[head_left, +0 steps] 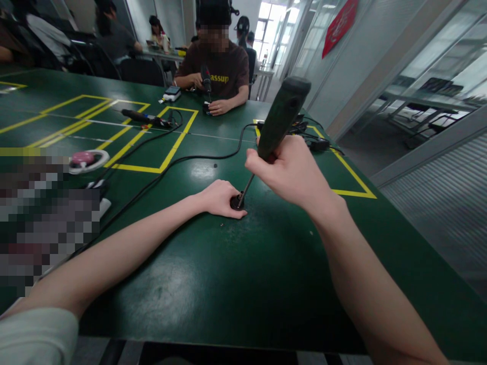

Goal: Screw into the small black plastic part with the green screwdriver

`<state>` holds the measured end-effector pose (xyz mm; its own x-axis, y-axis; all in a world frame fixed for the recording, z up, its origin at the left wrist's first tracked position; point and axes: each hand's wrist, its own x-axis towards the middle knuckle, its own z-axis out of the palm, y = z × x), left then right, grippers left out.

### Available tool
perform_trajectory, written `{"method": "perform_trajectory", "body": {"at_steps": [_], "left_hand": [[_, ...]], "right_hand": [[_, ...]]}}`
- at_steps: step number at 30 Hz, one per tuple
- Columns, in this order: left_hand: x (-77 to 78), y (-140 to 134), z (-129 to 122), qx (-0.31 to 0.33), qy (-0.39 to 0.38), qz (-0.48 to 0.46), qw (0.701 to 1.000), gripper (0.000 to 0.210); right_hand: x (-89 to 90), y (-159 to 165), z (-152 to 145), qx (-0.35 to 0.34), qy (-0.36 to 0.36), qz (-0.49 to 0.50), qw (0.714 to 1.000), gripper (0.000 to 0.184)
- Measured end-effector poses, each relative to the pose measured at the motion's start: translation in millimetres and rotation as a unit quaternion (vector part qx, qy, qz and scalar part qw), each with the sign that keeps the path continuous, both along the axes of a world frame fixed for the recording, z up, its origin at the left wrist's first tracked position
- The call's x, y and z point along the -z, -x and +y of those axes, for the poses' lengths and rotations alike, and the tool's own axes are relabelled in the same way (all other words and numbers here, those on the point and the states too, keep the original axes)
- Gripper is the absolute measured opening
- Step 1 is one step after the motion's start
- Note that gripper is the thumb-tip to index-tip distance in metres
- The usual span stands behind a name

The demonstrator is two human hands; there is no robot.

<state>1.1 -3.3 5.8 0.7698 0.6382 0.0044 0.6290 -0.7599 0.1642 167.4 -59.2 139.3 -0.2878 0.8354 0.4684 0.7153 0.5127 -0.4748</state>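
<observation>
My right hand [291, 170] is closed around a screwdriver [283, 114] with a thick dark handle, held tilted above the table. Its thin metal shaft slants down to the left, and the tip meets a small round black part [238, 202]. That part sits on the green table [213, 284], gripped between the thumb and fingers of my left hand [222, 198]. Some of it is hidden by the fingers. A tiny screw-like piece [222, 224] lies just in front of my left hand.
Across the table a person [218, 71] holds a power driver [206, 78] over a small object. A black cable [198, 157] crosses the tabletop. Another driver tool [142, 117] lies at left, near a pink-and-white roll [85, 159]. Dark cabled items [315, 144] lie behind my right hand.
</observation>
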Motion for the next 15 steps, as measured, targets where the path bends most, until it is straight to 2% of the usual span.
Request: {"method": "perform_trajectory", "body": {"at_steps": [15], "left_hand": [[4.3, 3.7, 2.6, 0.030, -0.005, -0.050, 0.998, 0.042]], "right_hand": [[1.1, -0.5, 0.8, 0.003, -0.006, 0.001, 1.000, 0.034]]}}
